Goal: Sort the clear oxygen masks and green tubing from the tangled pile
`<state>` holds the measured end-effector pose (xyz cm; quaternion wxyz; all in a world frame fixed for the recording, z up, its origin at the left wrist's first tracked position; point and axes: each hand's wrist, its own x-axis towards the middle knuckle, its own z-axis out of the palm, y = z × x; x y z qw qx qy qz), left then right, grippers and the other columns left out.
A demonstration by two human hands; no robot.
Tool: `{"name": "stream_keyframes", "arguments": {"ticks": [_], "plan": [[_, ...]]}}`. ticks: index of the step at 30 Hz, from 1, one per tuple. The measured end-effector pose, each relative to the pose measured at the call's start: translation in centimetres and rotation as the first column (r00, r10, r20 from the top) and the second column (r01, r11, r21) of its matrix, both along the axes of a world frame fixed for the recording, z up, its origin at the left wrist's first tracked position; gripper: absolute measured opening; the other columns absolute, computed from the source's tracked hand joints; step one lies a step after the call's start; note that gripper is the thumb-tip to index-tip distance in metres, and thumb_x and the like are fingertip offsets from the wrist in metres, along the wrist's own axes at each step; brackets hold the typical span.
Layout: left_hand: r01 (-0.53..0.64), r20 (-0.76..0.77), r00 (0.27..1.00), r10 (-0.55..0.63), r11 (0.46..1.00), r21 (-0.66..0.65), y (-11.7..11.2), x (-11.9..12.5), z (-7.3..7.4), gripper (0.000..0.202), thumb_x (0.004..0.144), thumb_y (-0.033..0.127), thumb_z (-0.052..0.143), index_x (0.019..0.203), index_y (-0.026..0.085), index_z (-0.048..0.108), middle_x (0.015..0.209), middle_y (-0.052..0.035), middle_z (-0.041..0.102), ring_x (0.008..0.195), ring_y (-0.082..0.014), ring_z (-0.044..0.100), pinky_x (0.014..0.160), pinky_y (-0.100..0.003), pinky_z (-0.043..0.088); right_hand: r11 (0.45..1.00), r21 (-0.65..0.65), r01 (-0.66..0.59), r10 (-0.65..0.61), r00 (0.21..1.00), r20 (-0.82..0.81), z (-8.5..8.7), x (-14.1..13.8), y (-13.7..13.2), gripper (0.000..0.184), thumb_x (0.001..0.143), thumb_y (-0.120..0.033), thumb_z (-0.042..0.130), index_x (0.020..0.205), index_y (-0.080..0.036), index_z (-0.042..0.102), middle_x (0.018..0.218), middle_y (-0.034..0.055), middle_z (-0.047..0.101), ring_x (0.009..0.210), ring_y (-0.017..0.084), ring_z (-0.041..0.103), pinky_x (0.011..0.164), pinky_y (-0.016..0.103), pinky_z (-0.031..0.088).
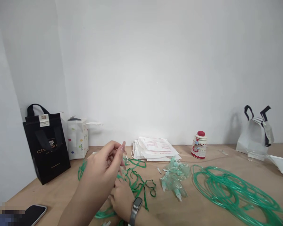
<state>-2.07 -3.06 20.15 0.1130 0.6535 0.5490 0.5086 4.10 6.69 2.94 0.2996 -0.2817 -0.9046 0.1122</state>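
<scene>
My left hand (pixel 105 164) is raised above the table, its fingers curled into a pinch at a small pale piece that I cannot make out. Below it my right hand (pixel 122 198), with a watch (pixel 136 205) on the wrist, lies low on the wooden table (pixel 61 191). Its fingers are curled over a tangle of green straps (pixel 141 185) and partly hidden behind my left forearm. To the right of the straps lies a heap of clear green plastic pieces (pixel 174 179), and beyond that a wide coil of green tubing (pixel 228 193).
A stack of white packets (pixel 154 149) and a small red-capped bottle (pixel 199 145) stand by the wall. A black bag (pixel 47 146) and a dotted white bag (pixel 78 139) are at the left. A white bag with black handles (pixel 257 133) is at the right. A phone (pixel 35 213) lies at the near left.
</scene>
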Motion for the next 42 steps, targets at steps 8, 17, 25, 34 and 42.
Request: {"name": "stream_keyframes", "arguments": {"ticks": [8, 17, 25, 34, 42], "plan": [[-0.129, 0.085, 0.989, 0.122, 0.989, 0.077, 0.2, -0.1, 0.1, 0.028, 0.082, 0.048, 0.047, 0.084, 0.023, 0.057, 0.074, -0.0001, 0.064, 0.072, -0.0188, 0.061, 0.06, -0.027, 0.044, 0.948, -0.308, -0.083, -0.155, 0.726, -0.67, 10.3, 8.3, 3.2, 0.035, 0.087, -0.045, 0.04, 0.075, -0.018, 0.059, 0.073, 0.0033, 0.063, 0.073, 0.018, 0.058, 0.071, 0.033, 0.045], [0.044, -0.03, 0.999, -0.042, 0.994, 0.104, 1.2, 1.5, -0.8, 0.026, 0.088, 0.042, 0.041, 0.095, 0.025, 0.059, 0.101, -0.0025, 0.061, 0.095, -0.0204, 0.055, 0.077, -0.031, 0.042, 0.717, -0.297, -0.631, -0.136, 0.291, -0.947, 16.8, 13.5, -2.8, 0.019, 0.074, -0.028, 0.067, 0.063, -0.017, 0.056, 0.054, -0.0055, 0.044, 0.05, 0.008, 0.038, 0.053, 0.023, 0.036], [0.338, -0.05, 0.941, -0.335, 0.934, 0.111, 0.0, 2.6, -1.1, 0.026, 0.093, 0.032, 0.031, 0.093, 0.026, 0.057, 0.084, 0.0002, 0.057, 0.08, -0.0166, 0.051, 0.072, -0.026, 0.038, 0.56, -0.343, -0.754, -0.106, 0.345, -0.933, 16.8, 11.8, -4.2, 0.025, 0.078, -0.028, 0.059, 0.057, -0.019, 0.048, 0.047, -0.0059, 0.035, 0.045, 0.009, 0.03, 0.047, 0.024, 0.031], [0.442, 0.348, 0.838, -0.42, 0.897, 0.02, 0.0, 3.0, -0.8, 0.038, 0.089, 0.044, 0.038, 0.064, 0.02, 0.055, 0.058, 0.0012, 0.056, 0.058, -0.0138, 0.055, 0.057, -0.024, 0.045, 0.522, -0.351, -0.777, -0.107, 0.349, -0.931, 16.7, 11.3, -4.6, 0.026, 0.079, -0.026, 0.058, 0.056, -0.017, 0.05, 0.044, -0.0054, 0.039, 0.043, 0.009, 0.032, 0.048, 0.023, 0.032], [0.621, 0.422, 0.749, -0.51, 0.762, -0.183, -0.2, 3.1, -0.7, 0.035, 0.083, 0.049, 0.044, 0.063, 0.022, 0.051, 0.04, 0.0048, 0.049, 0.035, -0.0105, 0.046, 0.038, -0.022, 0.035, 0.544, -0.353, -0.761, -0.101, 0.358, -0.928, 16.7, 11.2, -5.2, 0.026, 0.076, -0.03, 0.061, 0.055, -0.017, 0.051, 0.048, -0.0038, 0.043, 0.044, 0.009, 0.035, 0.043, 0.022, 0.027]]}}
